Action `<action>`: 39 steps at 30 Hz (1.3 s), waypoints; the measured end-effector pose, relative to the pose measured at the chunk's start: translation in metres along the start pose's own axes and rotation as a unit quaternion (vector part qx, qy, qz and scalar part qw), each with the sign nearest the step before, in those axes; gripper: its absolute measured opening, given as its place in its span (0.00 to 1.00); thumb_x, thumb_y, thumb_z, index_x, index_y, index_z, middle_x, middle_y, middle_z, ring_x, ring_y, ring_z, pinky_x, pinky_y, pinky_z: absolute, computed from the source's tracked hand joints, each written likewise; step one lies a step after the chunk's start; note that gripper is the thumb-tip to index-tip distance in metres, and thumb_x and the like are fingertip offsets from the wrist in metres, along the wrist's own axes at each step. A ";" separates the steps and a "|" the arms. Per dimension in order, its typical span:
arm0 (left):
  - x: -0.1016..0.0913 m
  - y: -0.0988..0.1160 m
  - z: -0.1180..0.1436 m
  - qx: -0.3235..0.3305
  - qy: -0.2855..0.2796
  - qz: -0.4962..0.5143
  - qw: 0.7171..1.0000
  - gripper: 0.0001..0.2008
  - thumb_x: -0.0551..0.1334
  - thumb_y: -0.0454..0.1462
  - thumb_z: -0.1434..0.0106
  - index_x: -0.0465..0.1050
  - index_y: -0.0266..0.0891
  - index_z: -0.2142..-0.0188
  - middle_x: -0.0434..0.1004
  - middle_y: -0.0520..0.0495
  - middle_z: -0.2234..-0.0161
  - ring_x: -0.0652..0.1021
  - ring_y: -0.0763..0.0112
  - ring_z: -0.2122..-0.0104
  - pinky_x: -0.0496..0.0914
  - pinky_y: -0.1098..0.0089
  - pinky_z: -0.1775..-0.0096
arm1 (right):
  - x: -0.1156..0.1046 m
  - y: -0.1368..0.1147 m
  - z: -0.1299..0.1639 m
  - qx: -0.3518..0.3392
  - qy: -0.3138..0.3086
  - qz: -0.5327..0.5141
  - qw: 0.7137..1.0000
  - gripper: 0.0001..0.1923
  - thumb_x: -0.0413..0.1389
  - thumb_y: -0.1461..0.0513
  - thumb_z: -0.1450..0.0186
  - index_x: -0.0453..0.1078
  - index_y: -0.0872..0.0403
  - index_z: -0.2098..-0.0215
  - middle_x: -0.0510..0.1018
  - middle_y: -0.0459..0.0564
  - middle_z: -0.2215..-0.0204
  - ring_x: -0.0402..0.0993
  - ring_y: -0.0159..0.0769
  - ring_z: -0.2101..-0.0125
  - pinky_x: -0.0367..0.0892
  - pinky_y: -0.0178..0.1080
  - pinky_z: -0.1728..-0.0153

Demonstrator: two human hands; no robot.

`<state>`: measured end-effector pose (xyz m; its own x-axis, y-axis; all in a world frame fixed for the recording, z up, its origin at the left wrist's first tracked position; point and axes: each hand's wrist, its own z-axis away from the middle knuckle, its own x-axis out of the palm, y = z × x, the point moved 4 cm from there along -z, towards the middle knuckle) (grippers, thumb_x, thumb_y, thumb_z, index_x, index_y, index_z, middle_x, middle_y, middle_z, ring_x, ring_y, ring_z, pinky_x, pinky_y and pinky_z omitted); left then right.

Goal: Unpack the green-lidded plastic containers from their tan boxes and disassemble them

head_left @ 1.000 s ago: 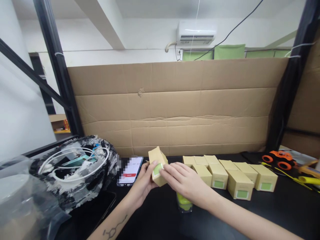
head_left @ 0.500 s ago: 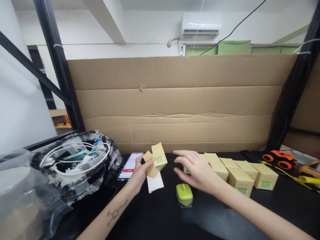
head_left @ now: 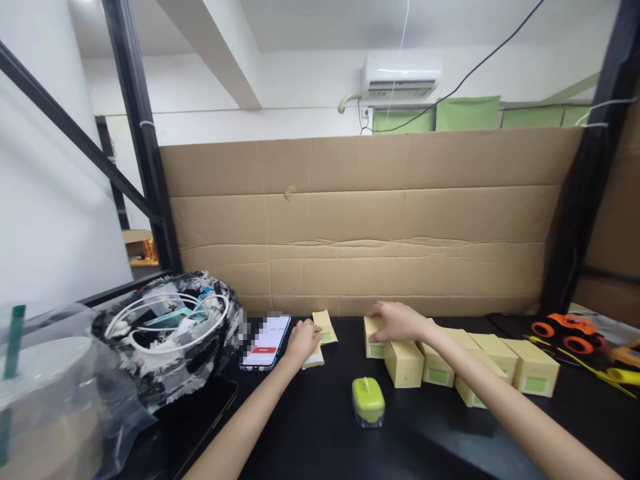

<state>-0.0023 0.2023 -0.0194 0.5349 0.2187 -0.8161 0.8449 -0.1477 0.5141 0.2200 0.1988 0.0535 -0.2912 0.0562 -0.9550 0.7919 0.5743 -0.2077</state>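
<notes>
My left hand (head_left: 303, 341) is low over the black table with its fingers curled at the edge of a flattened tan box (head_left: 327, 327). A white paper piece (head_left: 315, 359) shows under that hand, and part of the box is hidden by it. My right hand (head_left: 397, 321) is closed over the top of a small tan box (head_left: 373, 340) with a green label, its thumb on the near side. In front of both hands stands a small lime-green lidded container (head_left: 369, 400) with a clear base, touched by neither.
More tan boxes (head_left: 404, 365) stand in a cluster on the right, partly under my forearm. A phone (head_left: 266, 341) lies left of my left hand. Beyond are a fuzzy basket (head_left: 170, 360) with cables and a bagged cup (head_left: 45, 400). An orange toy truck (head_left: 567, 332) is far right.
My left hand has lowered the flattened box from the air to the table beside the phone. My right hand, open before, has come down onto a small box. The view has tilted up slightly.
</notes>
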 end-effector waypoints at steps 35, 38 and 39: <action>-0.045 0.062 0.036 0.217 0.031 0.063 0.974 0.25 0.62 0.36 0.49 0.51 0.42 0.54 0.66 0.44 0.56 0.74 0.61 0.59 0.69 0.63 0.59 | -0.021 -0.075 0.034 -0.265 0.125 0.027 0.956 0.08 0.48 0.67 0.36 0.64 0.53 0.59 0.73 0.51 0.62 0.70 0.38 0.65 0.64 0.38 0.65; -0.046 0.060 0.035 0.207 0.030 0.073 0.975 0.24 0.62 0.40 0.46 0.49 0.42 0.55 0.67 0.43 0.56 0.76 0.60 0.61 0.69 0.62 0.61 | -0.016 -0.075 0.031 -0.262 0.123 0.095 0.953 0.09 0.45 0.67 0.34 0.65 0.54 0.60 0.75 0.52 0.68 0.71 0.40 0.68 0.63 0.41 0.65; -0.048 0.062 0.036 0.214 0.031 0.070 0.974 0.24 0.62 0.41 0.45 0.50 0.42 0.55 0.68 0.43 0.56 0.76 0.60 0.60 0.69 0.62 0.60 | -0.015 -0.072 0.028 -0.231 0.132 0.088 0.960 0.09 0.45 0.66 0.34 0.66 0.55 0.60 0.75 0.52 0.70 0.71 0.41 0.70 0.63 0.42 0.65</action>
<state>0.0240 0.1479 0.0422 0.6556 0.2227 -0.7215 0.6893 -0.5667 0.4514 0.1824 0.1337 0.0765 -0.3492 0.3555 -0.8670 0.5359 0.8348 0.1264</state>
